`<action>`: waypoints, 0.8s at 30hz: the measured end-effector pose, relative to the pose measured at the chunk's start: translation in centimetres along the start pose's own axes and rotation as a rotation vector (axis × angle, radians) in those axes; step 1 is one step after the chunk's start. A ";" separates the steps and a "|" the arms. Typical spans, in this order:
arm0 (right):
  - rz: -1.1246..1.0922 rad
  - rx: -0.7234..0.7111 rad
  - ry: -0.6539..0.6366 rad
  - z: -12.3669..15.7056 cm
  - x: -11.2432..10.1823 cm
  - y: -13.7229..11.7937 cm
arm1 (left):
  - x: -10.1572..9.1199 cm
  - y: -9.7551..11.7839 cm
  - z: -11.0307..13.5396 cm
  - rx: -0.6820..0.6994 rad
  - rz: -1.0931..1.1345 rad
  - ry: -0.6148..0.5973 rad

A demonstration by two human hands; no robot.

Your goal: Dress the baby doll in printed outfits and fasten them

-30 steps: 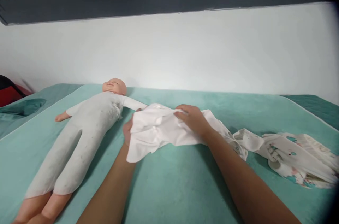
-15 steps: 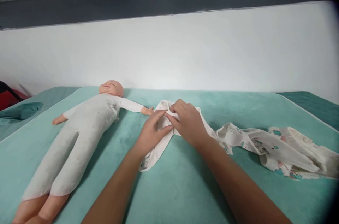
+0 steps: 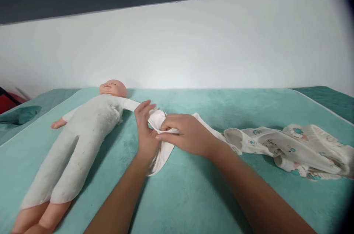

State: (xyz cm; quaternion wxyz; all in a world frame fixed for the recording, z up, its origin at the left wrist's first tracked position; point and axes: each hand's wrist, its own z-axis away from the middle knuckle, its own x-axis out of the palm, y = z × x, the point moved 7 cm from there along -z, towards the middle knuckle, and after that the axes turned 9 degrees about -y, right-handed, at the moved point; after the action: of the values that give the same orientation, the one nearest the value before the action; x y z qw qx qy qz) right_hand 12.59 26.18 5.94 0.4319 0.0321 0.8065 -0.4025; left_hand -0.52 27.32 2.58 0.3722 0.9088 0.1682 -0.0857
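A white baby garment (image 3: 166,152) with its edge bunched up lies in front of me, beside the doll's outstretched arm (image 3: 130,104). My right hand (image 3: 185,132) is closed on the garment, its fingers curled into a fold and the thumb pressing from below. My left hand (image 3: 145,128) has its fingers stretched upward and apart, with the palm side against the bunched cloth. Behind those fingers, the end of the doll's arm is mostly hidden. The bald doll (image 3: 91,127), with a white cloth body, lies on its back to the left.
More white baby clothing (image 3: 290,149) with coloured prints is spread crumpled to the right; my arm hides whether it joins the held piece. A green padded cover (image 3: 182,197) lies underneath. A white wall (image 3: 177,49) rises behind, and a red and black item (image 3: 8,101) sits far left.
My right hand has turned and shifted left, gripping a fold of the garment. My left hand has let its fingers out and raised them beside the doll's hand. The view has tilted slightly downward.
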 end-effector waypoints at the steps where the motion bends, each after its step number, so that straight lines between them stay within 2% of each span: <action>1: -0.028 0.045 -0.036 0.0 0.4 0.1 | -0.3 0.0 0.0 -0.032 0.001 -0.008; 4: 0.031 0.191 -0.064 0.3 0.8 0.7 | -1.8 0.2 0.5 -0.103 -0.036 0.085; 5: 0.106 0.231 -0.030 0.4 0.6 0.8 | -2.2 0.5 0.8 -0.099 -0.082 0.134; 7: 0.288 0.276 0.081 0.4 0.0 0.5 | -2.4 1.5 1.4 -0.047 -0.197 0.159; 10: 0.478 0.249 0.224 0.1 -0.4 -0.6 | -1.7 2.8 2.0 0.042 -0.324 0.116; 15: 0.551 0.200 0.199 0.6 0.5 -2.0 | -1.9 4.1 2.0 -0.028 -0.370 0.104; 17: 0.536 0.245 0.203 2.0 0.6 -2.3 | -1.8 5.4 1.6 -0.060 -0.376 0.026; 20: 0.539 0.296 0.261 4.9 0.1 -3.6 | -0.7 9.3 0.8 0.002 -0.457 -0.227; 22: 0.600 0.307 0.343 6.8 -1.3 -5.2 | -0.1 12.6 0.6 0.087 -0.584 -0.406; 24: 0.658 0.329 0.423 8.2 -3.7 -6.8 | -0.4 15.7 0.3 0.135 -0.709 -0.490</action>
State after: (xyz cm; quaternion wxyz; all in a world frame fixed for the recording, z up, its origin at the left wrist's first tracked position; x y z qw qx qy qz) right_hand 17.65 17.09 10.37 0.3516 0.4384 0.7490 -0.3511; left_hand 4.87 16.55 12.60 0.2885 0.7699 0.3706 -0.4321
